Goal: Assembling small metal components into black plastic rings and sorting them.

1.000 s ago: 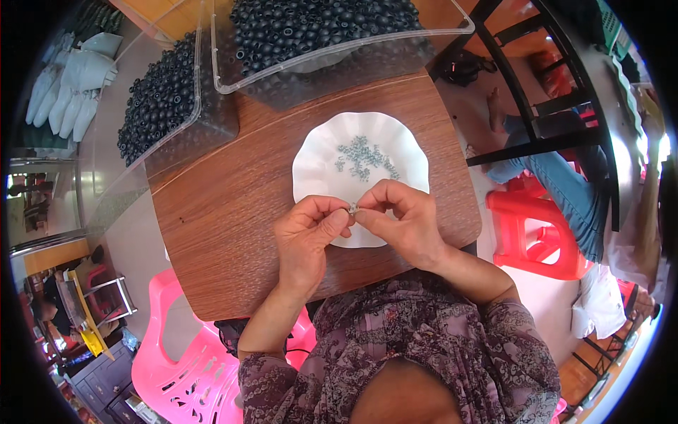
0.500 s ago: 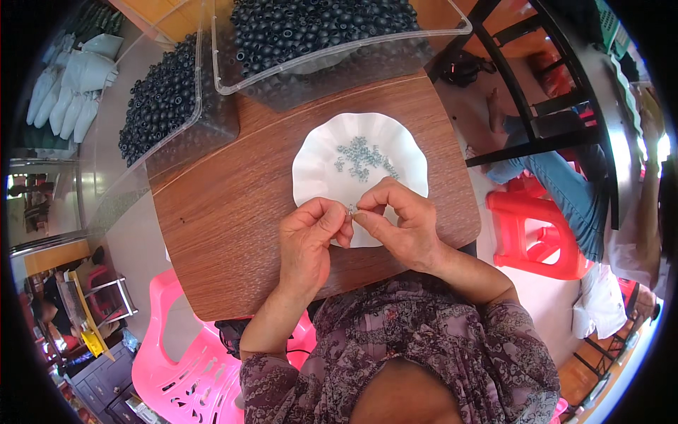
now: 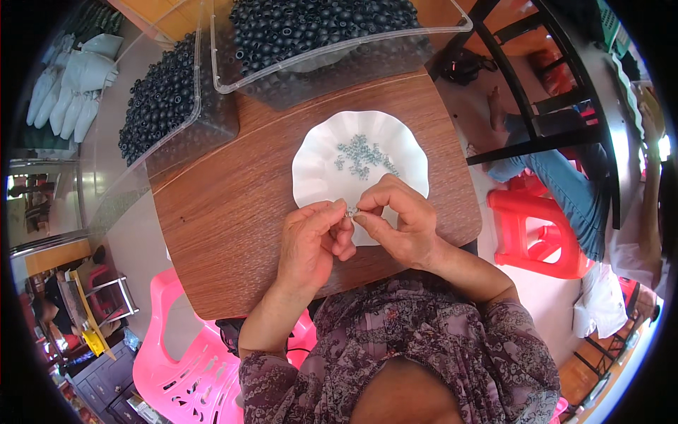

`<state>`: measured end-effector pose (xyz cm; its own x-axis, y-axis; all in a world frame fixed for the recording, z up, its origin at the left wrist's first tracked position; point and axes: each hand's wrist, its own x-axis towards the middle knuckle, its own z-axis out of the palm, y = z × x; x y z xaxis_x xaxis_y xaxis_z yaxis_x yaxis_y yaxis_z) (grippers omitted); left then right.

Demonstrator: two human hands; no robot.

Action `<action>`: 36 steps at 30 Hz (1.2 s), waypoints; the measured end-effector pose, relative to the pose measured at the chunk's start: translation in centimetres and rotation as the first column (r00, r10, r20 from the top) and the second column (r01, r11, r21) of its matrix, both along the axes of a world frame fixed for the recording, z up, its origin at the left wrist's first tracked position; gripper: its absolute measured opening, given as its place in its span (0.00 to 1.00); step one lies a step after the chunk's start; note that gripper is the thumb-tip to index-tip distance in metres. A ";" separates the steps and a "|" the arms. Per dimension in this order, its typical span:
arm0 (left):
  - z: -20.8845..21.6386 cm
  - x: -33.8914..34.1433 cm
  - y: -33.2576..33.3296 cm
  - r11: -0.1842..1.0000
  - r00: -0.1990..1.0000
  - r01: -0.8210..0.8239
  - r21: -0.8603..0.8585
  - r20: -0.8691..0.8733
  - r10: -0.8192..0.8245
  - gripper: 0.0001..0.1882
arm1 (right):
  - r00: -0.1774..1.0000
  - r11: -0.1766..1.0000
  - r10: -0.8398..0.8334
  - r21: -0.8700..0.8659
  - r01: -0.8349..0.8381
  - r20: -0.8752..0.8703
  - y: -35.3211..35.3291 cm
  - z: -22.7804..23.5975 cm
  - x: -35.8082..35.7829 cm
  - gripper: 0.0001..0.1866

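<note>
A white plate with a scalloped rim [image 3: 311,169] rests on the wooden table, and several small silvery metal springs [image 3: 360,152] lie bunched in it. Over the plate's near edge, my left hand [image 3: 313,237] and my right hand [image 3: 402,219] meet fingertip to fingertip. Between them is a tiny metal spring piece [image 3: 351,211], pinched by thumb and forefinger on each side. Whether it is one spring or a couple hooked together is too small to tell. The other fingers of my left hand curl beneath it.
Two clear plastic bins [image 3: 282,71] full of dark round hollow pieces [image 3: 325,32] stand at the table's far side. The brown wooden table [image 3: 219,212] ends close to my body. A pink chair [image 3: 183,374] is at the left, a red stool [image 3: 544,240] at the right, near another person's legs [image 3: 558,191].
My left thumb and fingers have shifted their pinch slightly, and the left hand has tilted. More of the spring piece shows between the fingertips. My right hand has barely moved.
</note>
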<state>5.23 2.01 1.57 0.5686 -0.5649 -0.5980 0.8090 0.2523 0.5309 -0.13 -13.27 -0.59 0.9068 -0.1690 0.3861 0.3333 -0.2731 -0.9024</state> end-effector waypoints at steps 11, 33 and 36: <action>-0.4 0.2 -0.1 0.996 0.994 0.017 -0.090 -0.107 -0.026 0.14 | 0.999 1.000 0.024 -0.021 -0.024 0.031 -0.3 -0.1 0.1 0.10; 0.3 -0.1 0.0 0.996 0.998 0.028 -0.089 -0.046 -0.032 0.14 | 0.980 0.971 0.039 -0.238 0.009 0.195 -0.6 1.1 0.3 0.13; 0.7 -0.3 0.1 0.997 0.999 0.030 -0.074 -0.029 -0.032 0.14 | 0.979 0.976 0.037 -0.217 0.007 0.198 -0.5 1.3 0.1 0.11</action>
